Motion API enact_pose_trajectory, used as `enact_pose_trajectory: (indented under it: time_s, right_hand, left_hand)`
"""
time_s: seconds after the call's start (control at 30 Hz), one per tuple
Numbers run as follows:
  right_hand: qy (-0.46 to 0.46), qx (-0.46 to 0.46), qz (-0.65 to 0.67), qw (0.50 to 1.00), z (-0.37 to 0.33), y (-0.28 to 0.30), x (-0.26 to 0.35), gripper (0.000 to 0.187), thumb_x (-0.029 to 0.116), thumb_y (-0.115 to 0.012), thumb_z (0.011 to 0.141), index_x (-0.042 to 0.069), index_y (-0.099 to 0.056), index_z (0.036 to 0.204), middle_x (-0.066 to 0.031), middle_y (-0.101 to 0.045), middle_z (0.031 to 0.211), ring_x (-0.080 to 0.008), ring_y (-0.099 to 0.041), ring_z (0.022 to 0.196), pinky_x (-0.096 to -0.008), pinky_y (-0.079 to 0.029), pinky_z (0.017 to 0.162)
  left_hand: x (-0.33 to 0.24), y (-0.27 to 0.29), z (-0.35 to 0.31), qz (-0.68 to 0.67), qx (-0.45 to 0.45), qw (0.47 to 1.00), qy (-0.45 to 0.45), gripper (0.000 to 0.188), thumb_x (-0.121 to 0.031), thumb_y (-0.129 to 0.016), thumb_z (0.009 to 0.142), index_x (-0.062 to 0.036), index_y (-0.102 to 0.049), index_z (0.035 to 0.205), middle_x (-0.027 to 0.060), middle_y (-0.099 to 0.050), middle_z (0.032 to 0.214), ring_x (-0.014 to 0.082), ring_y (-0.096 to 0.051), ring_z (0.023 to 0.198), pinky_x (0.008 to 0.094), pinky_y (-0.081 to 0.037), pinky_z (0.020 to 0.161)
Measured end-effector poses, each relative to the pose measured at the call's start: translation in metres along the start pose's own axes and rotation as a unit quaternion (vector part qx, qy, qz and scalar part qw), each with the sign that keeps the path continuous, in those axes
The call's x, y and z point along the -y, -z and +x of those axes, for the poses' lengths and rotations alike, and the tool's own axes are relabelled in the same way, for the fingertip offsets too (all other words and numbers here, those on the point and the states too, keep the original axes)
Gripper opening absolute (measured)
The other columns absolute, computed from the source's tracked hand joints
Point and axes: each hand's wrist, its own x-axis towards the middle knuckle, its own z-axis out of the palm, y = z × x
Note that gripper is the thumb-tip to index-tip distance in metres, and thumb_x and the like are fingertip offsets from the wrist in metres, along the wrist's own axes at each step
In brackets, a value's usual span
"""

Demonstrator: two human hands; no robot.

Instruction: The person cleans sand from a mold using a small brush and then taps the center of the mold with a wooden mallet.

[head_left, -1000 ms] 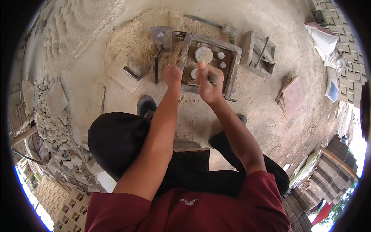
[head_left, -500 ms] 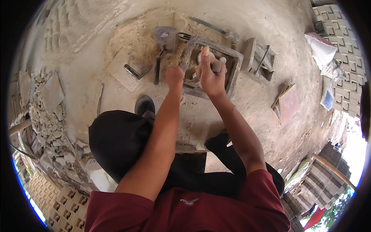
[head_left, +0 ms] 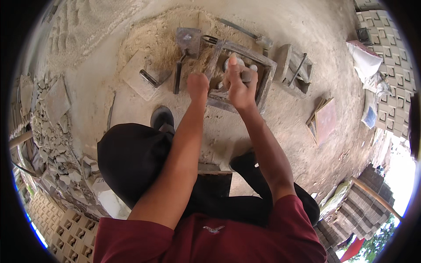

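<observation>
A rectangular mould frame (head_left: 252, 51) sits on the dusty floor in front of me, with pale rounded shapes inside it. My left hand (head_left: 198, 87) is closed at the frame's near left side; its fingertips are hidden. Over the inside of the frame, my right hand (head_left: 240, 87) is wrapped round a tool handle (head_left: 246, 76), whose round grey end sticks out of the fist. What lies at the handle's lower end is hidden by the hand. Left of the frame lies a trowel (head_left: 188, 41) with a flat blade and dark handle.
A board (head_left: 136, 79) with a metal-handled tool (head_left: 150, 79) lies left. Right of the frame stands a box-like mould (head_left: 284, 63) with a rod across it. A long-handled tool (head_left: 263, 41) lies beyond. Flat boards (head_left: 325, 120), rubble (head_left: 52, 144) and stacked blocks (head_left: 394, 74) surround the area.
Both hands keep their grip and place at the frame. The view has shifted slightly; otherwise little differs.
</observation>
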Motion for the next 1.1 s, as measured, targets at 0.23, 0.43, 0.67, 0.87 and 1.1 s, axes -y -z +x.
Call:
enact_pose_trajectory:
  time_s: [0.23, 0.43, 0.67, 0.87, 1.1]
  right_hand:
    - [-0.044, 0.02, -0.001, 0.999, -0.016, 0.007, 0.006, 0.05, 0.023, -0.051, 0.1, 0.006, -0.043, 0.053, 0.0045, -0.038, 0.05, -0.0039, -0.031, 0.048, -0.026, -0.024, 0.044]
    - [-0.057, 0.047, -0.04, 0.996, -0.017, 0.001, 0.018, 0.049, 0.026, -0.05, 0.099, 0.0, -0.041, 0.059, 0.0041, -0.035, 0.053, -0.0045, -0.03, 0.055, -0.0283, -0.025, 0.046]
    - [-0.063, 0.063, -0.022, 0.996, -0.026, 0.01, 0.013, 0.048, 0.022, -0.047, 0.101, 0.005, -0.041, 0.056, 0.0056, -0.036, 0.052, -0.0046, -0.028, 0.049, -0.0261, -0.023, 0.046]
    - [-0.023, -0.022, -0.054, 0.998, -0.042, 0.039, 0.013, 0.047, 0.024, -0.05, 0.1, 0.004, -0.042, 0.058, 0.0042, -0.036, 0.052, -0.0054, -0.029, 0.051, -0.0278, -0.023, 0.046]
    - [-0.008, -0.015, 0.036, 0.999, -0.043, 0.04, -0.008, 0.049, 0.026, -0.049, 0.099, 0.004, -0.043, 0.056, 0.005, -0.041, 0.052, -0.0036, -0.033, 0.052, -0.0259, -0.025, 0.045]
  left_hand:
    - [0.001, -0.008, 0.001, -0.03, 0.014, 0.999, 0.033, 0.051, -0.03, -0.035, 0.095, 0.0107, -0.065, 0.088, 0.0321, -0.063, 0.095, 0.0476, -0.059, 0.094, 0.0507, -0.047, 0.083]
    - [0.034, -0.019, 0.02, 0.024, -0.031, 0.998, -0.057, 0.051, -0.03, -0.035, 0.095, 0.012, -0.064, 0.088, 0.0317, -0.063, 0.094, 0.0482, -0.06, 0.093, 0.0519, -0.047, 0.082]
    - [0.045, -0.015, 0.029, 0.048, 0.006, 0.996, -0.074, 0.048, -0.027, -0.037, 0.093, 0.0125, -0.063, 0.088, 0.0334, -0.063, 0.093, 0.0484, -0.06, 0.093, 0.053, -0.047, 0.082]
    - [0.015, -0.019, 0.009, 0.027, 0.019, 0.999, -0.037, 0.047, -0.027, -0.037, 0.093, 0.0118, -0.064, 0.088, 0.0331, -0.063, 0.093, 0.0486, -0.06, 0.092, 0.054, -0.046, 0.083]
    - [0.052, -0.019, 0.036, 0.082, 0.019, 0.995, -0.061, 0.048, -0.029, -0.035, 0.095, 0.0102, -0.062, 0.1, 0.0319, -0.062, 0.103, 0.046, -0.059, 0.096, 0.0531, -0.045, 0.085]
